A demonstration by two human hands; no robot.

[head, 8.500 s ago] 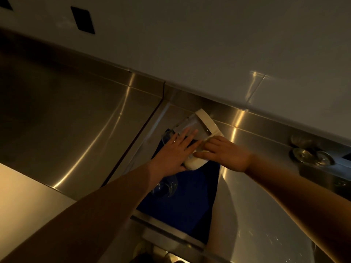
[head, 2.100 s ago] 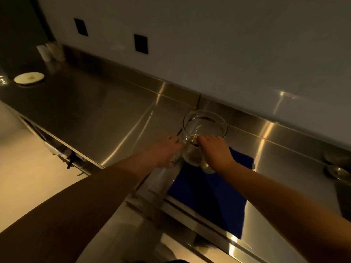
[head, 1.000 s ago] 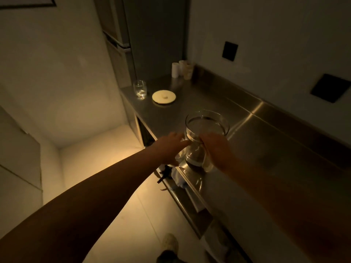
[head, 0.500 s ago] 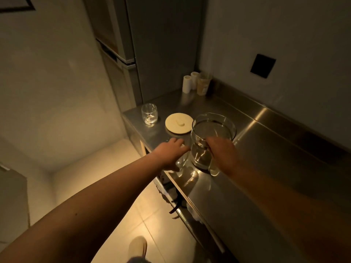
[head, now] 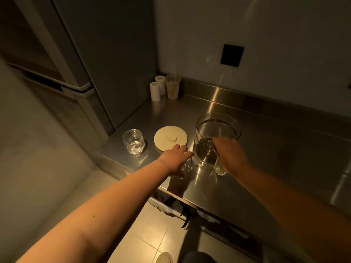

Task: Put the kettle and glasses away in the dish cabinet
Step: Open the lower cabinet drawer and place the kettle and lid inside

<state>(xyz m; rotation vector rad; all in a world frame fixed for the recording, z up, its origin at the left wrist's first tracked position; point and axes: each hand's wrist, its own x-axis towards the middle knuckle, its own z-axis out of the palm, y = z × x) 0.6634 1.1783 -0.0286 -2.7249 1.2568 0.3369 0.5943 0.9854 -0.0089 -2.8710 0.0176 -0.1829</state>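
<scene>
A clear glass kettle stands lidless at the left end of the steel counter; whether its base touches the steel I cannot tell. My right hand grips it at the handle side, and a clear glass piece shows under that hand. Gripped from above by my left hand, a small drinking glass sits near the counter's front edge. The kettle's cream round lid lies flat just beyond my left hand. Left of the lid stands a second short glass.
A tall grey fridge-like cabinet rises left of the counter. In the back corner stand two white rolls and a plastic cup. A black wall plate is above. Cluttered shelf below the counter edge; tiled floor.
Both hands carried the kettle and the small glass left along the counter, away from the blue mat, and came down beside the lid and the other glass.
</scene>
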